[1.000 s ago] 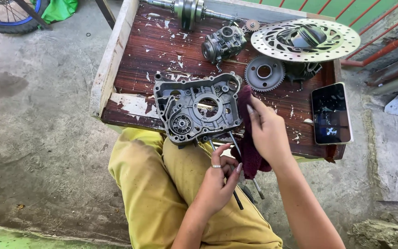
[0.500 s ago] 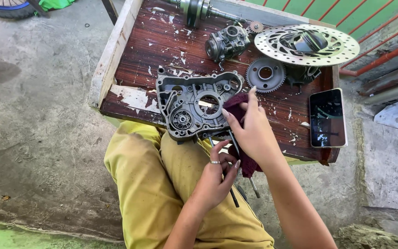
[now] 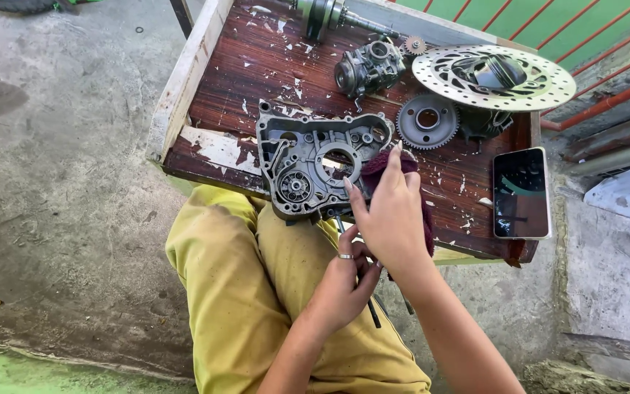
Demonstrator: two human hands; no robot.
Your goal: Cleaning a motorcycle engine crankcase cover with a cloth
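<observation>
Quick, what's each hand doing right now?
Left hand: closed on thin dark tools.
Right hand: open, pressing a maroon rag against the engine cover.

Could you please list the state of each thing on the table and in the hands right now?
Engine cover: lying flat, inside face up, overhanging table edge.
Maroon rag: pressed under right hand.
Left hand: gripping thin dark tools.
Brake disc: lying flat.
Gear: lying flat.
Phone: face up, screen dark.

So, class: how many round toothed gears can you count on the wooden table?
2. A large gear lies beside the brake disc; a small gear sits on the shaft near the table's far edge. Others may be hidden.
</observation>
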